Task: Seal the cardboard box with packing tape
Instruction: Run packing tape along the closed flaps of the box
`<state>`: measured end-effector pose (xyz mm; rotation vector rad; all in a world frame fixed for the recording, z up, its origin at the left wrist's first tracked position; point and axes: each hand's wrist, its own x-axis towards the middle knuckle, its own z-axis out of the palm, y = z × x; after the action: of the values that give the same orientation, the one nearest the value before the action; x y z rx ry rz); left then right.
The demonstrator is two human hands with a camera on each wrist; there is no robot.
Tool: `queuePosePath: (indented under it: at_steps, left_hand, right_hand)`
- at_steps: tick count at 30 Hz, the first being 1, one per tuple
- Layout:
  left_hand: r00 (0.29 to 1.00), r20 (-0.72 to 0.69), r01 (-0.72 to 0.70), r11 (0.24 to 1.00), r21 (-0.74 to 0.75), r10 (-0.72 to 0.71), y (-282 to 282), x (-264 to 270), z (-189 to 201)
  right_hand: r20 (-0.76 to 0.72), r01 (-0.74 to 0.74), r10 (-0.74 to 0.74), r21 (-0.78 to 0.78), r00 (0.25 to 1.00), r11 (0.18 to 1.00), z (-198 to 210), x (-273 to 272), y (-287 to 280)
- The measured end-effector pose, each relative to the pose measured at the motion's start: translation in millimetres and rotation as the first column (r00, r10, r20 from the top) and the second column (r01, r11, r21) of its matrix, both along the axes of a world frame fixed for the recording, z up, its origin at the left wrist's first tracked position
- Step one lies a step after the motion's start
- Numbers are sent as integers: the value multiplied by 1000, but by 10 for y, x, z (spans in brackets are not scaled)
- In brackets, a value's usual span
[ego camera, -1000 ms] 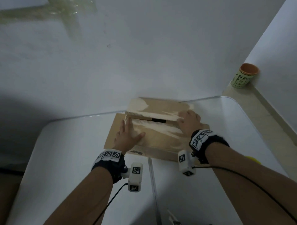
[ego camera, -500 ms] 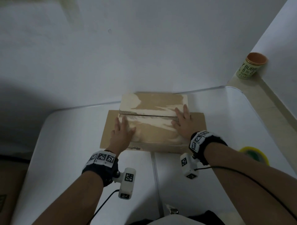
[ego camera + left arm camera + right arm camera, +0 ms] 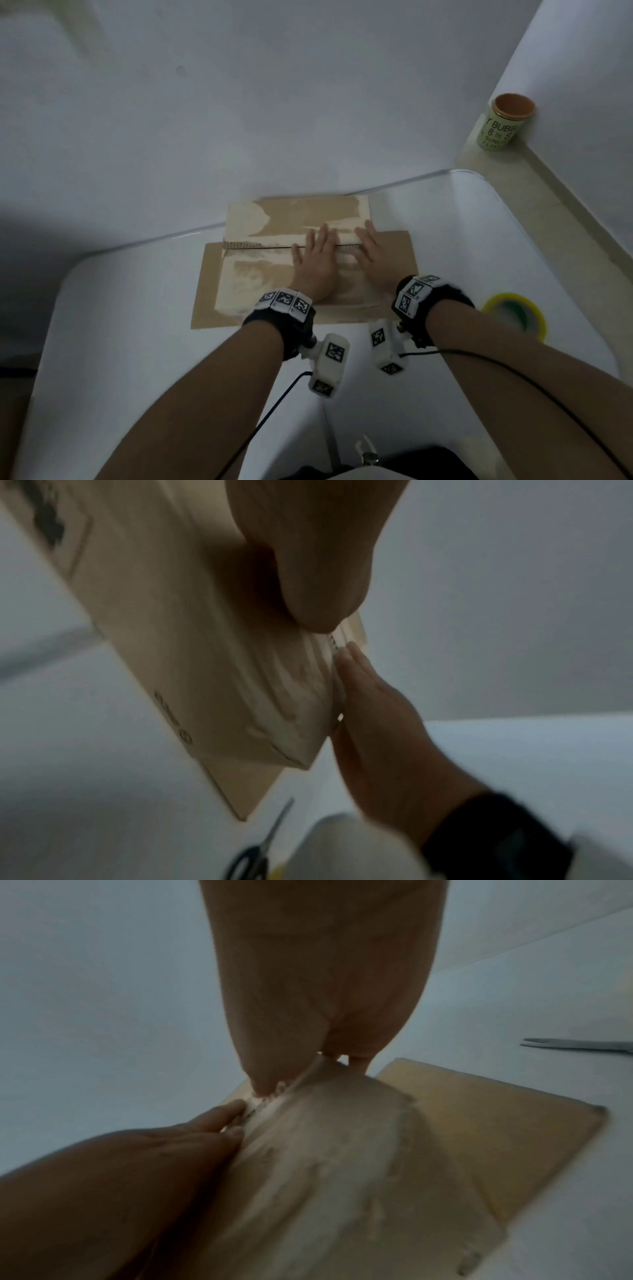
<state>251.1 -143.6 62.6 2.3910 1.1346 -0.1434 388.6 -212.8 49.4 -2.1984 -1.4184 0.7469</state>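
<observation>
Box (image 3: 308,260) sits mid-frame on the tabletop (image 3: 137,342); our left hand (image 3: 317,263) & right hand (image 3: 373,260) lie flat, fingers straight, pressing flaps. Risk: flaps spring up once we reach for tape roll (image 3: 513,315), lower right.

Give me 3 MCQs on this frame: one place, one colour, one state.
1. Where is the tape roll?
A. on the box
B. on the table, right of the box
C. in the left hand
2. What colour is the cup's rim?
A. orange-brown
B. blue
C. black
3. How are the hands?
A. both flat on the box
B. both fists
C. one holds the scissors

Key: 1 B, the roll lies on the table beside the right forearm. 2 A, head view shows it. 3 A, left hand and right hand press the box at its seam; scissors lie untouched.
</observation>
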Motion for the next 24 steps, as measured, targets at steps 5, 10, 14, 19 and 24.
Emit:
queuePosePath:
  at_steps: [5, 10, 14, 19, 24]
  left_hand:
    - [986, 46, -163, 986, 22, 162, -9, 248, -66]
    - [968, 85, -243, 966, 84, 236, -51, 408, -132]
    - [969, 87, -241, 962, 130, 231, -78, 412, -192]
    - [972, 73, -231, 963, 141, 222, -55, 417, -196]
    - [972, 80, -231, 964, 129, 222, -53, 400, -161]
  right_hand:
    - [94, 601, -597, -18, 797, 799, -310, 388, -917]
    - [356, 793, -711, -216, 607, 569, -545, 663, -1728]
    - [453, 727, -569, -405, 687, 555, -656, 767, -2015]
    - [447, 684, -518, -442, 729, 581, -552, 956, -2049]
    - [432, 651, -495, -395, 754, 648, -469, 1154, -1837]
